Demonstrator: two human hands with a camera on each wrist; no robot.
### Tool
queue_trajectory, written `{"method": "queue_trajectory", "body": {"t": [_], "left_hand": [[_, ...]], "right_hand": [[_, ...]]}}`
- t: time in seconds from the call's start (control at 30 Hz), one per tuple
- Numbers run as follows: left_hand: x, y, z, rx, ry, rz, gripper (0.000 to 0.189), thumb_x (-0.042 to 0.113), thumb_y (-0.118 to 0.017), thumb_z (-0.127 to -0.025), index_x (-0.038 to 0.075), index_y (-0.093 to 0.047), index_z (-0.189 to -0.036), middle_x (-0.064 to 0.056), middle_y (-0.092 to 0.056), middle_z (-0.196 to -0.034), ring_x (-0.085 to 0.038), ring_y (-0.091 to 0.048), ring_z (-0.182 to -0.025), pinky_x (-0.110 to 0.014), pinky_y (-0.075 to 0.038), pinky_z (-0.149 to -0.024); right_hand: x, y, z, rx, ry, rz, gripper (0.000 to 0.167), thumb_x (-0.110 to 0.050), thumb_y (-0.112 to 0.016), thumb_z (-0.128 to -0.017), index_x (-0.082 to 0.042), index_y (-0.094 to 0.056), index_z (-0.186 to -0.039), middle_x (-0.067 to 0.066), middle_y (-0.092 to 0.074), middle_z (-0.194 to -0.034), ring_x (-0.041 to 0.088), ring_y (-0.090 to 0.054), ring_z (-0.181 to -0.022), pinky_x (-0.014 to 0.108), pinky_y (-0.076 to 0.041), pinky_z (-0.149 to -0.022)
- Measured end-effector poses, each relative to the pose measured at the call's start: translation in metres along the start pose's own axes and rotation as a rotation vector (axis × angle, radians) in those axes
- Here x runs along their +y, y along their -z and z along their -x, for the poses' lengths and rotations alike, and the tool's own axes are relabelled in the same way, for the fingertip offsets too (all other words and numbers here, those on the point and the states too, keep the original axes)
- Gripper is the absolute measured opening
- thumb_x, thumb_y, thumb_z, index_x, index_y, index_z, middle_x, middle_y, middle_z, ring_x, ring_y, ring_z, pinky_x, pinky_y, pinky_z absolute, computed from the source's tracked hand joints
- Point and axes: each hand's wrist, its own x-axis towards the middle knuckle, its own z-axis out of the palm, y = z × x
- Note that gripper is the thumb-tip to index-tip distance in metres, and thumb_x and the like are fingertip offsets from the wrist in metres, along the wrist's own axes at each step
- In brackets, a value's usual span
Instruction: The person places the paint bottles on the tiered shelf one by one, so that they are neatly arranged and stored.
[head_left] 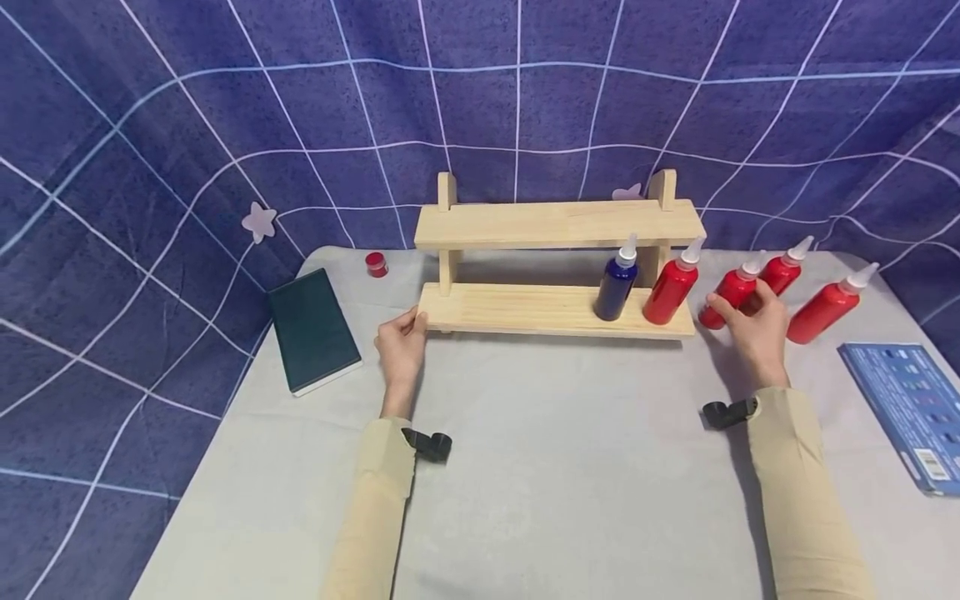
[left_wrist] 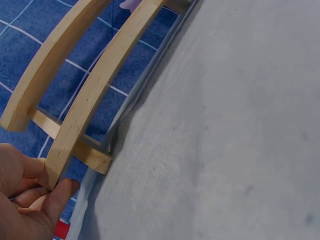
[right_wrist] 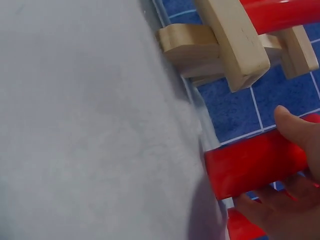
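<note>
A two-tier wooden shelf (head_left: 517,308) stands at the back of the table. My left hand (head_left: 401,346) pinches the left end of its lower board (left_wrist: 75,115) between thumb and fingers. A dark blue bottle (head_left: 615,292) and a red bottle (head_left: 667,293), both with white pointed caps, stand on that board's right part. Just right of the shelf, my right hand (head_left: 757,333) grips another red bottle (right_wrist: 255,162), thumb on one side and fingers on the other. Two more red bottles, one behind (head_left: 780,272) and one to the right (head_left: 823,313), stand beside this hand.
A dark green book (head_left: 315,332) lies left of the shelf, with a small red jar (head_left: 377,264) behind it. At the right edge lies a blue printed box (head_left: 907,408). A blue curtain (head_left: 480,108) with a white grid hangs behind the table.
</note>
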Motion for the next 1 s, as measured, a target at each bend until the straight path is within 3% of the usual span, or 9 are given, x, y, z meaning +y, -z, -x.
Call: {"method": "queue_trajectory", "body": {"t": [0.2,0.33,0.47,0.57,0.67,1.0], "left_hand": [[0.0,-0.002,0.001,-0.001,0.005,-0.02,0.028,0.017,-0.067,-0.093,0.004,-0.07,-0.118,-0.017,-0.071,-0.108,-0.023,-0.071,-0.096,-0.035,-0.058,-0.081],[0.0,-0.002,0.001,-0.007,0.004,-0.024,0.028,0.018,-0.067,-0.093,0.004,-0.07,-0.118,-0.017,-0.071,-0.108,-0.023,-0.071,-0.096,-0.035,-0.058,-0.081],[0.001,-0.001,0.001,-0.006,0.009,-0.01,0.028,0.018,-0.066,-0.093,0.005,-0.07,-0.118,-0.016,-0.072,-0.107,-0.024,-0.071,-0.096,-0.036,-0.058,-0.082],[0.001,0.0,0.001,-0.004,0.013,-0.009,0.028,0.018,-0.067,-0.093,0.005,-0.071,-0.118,-0.016,-0.072,-0.107,-0.024,-0.071,-0.096,-0.037,-0.058,-0.083],[0.001,0.001,0.0,-0.007,0.015,-0.01,0.028,0.018,-0.067,-0.093,0.005,-0.071,-0.118,-0.016,-0.072,-0.108,-0.024,-0.071,-0.097,-0.036,-0.058,-0.083],[0.002,0.001,0.0,0.006,0.004,0.005,0.027,0.017,-0.066,-0.093,0.004,-0.071,-0.117,-0.017,-0.073,-0.102,-0.023,-0.072,-0.091,-0.034,-0.059,-0.079]], "right_hand": [[0.004,0.002,0.003,0.088,-0.028,0.127,0.054,-0.033,-0.077,-0.084,-0.006,-0.061,-0.128,0.014,-0.067,-0.112,-0.004,-0.049,-0.081,0.012,-0.04,-0.075],[0.001,0.006,0.004,0.086,-0.099,0.167,0.062,-0.042,-0.076,-0.083,-0.009,-0.059,-0.133,0.019,-0.064,-0.12,-0.003,-0.047,-0.082,0.015,-0.039,-0.075],[-0.011,0.012,0.006,0.089,-0.13,0.16,0.065,-0.045,-0.076,-0.081,-0.01,-0.059,-0.134,0.007,-0.067,-0.109,-0.004,-0.046,-0.082,0.016,-0.038,-0.075],[-0.022,0.018,0.009,0.129,-0.108,0.135,0.06,-0.041,-0.079,-0.079,-0.007,-0.064,-0.125,-0.009,-0.064,-0.091,-0.006,-0.046,-0.079,0.017,-0.035,-0.074],[-0.035,0.025,0.013,0.166,-0.077,0.105,0.057,-0.038,-0.082,-0.077,-0.007,-0.066,-0.122,-0.019,-0.059,-0.084,-0.008,-0.049,-0.076,0.013,-0.037,-0.071],[-0.08,0.04,0.031,0.201,0.052,-0.089,0.04,-0.017,-0.086,-0.073,-0.02,-0.07,-0.109,-0.024,-0.061,-0.083,-0.008,-0.061,-0.075,0.003,-0.048,-0.067]]}}
